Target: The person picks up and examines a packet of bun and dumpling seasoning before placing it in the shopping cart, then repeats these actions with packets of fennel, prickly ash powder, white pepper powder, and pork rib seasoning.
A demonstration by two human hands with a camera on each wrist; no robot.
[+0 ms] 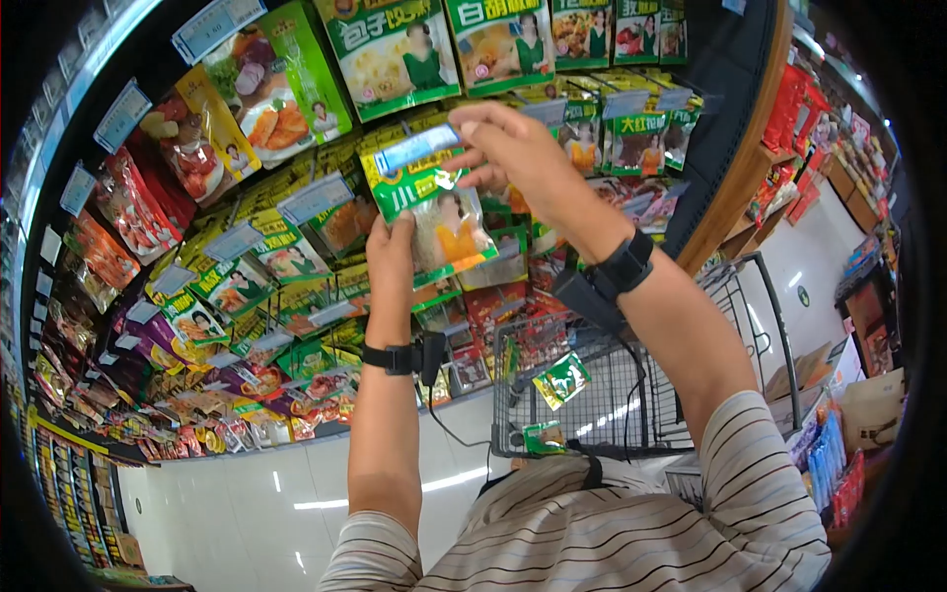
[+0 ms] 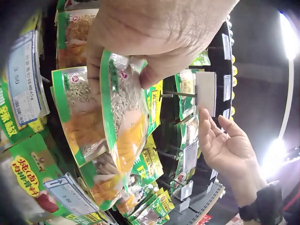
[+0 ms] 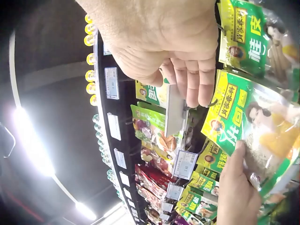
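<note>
My left hand (image 1: 392,252) pinches the lower left of a green and yellow packet of fennel seeds (image 1: 431,237) at the hanging rack. In the left wrist view, thumb and finger grip the clear packet (image 2: 126,117) from both sides, with another such packet (image 2: 77,103) close beside it. At the packet's top is a price tag (image 1: 419,148) on a hook arm. My right hand (image 1: 523,158) is at the tag's right end, fingers extended. The left wrist view shows the right hand (image 2: 229,145) palm up, a fingertip right at the tag's (image 2: 206,93) lower edge.
Rows of hanging seasoning packets (image 1: 271,247) with price tags surround the hands. Larger bags (image 1: 390,59) hang above. A wire shopping cart (image 1: 774,326) stands below right, holding green packets (image 1: 562,381). A wooden shelf edge (image 1: 735,148) runs down the right.
</note>
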